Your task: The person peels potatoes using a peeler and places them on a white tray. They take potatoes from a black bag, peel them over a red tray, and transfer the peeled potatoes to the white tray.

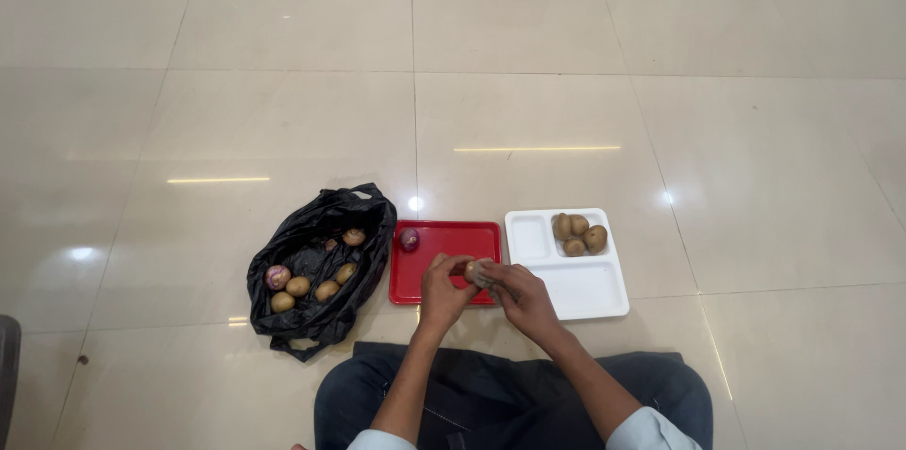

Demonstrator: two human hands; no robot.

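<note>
While the person sits on the tiled floor (283,54) with legs crossed, both hands meet over the near edge of the red tray (444,266). Left hand (444,291): fingers curled shut around a small brown potato (473,270), holding it from the left side. Right hand (521,294): fingers closed on the same potato from the right, thumb and fingertips pressed against it; whether anything else sits between those fingers cannot be made out. Potato is held in the air just above the tray's front right corner, touching neither tray.

Red tray carries one purple onion (409,240) near its far left corner. White compartment tray (585,290) lies just beside the red one on the right, with four potatoes (578,232) grouped in its far right compartment. Black plastic bag (316,318) lies open to the left of the red tray, holding several potatoes and one onion
</note>
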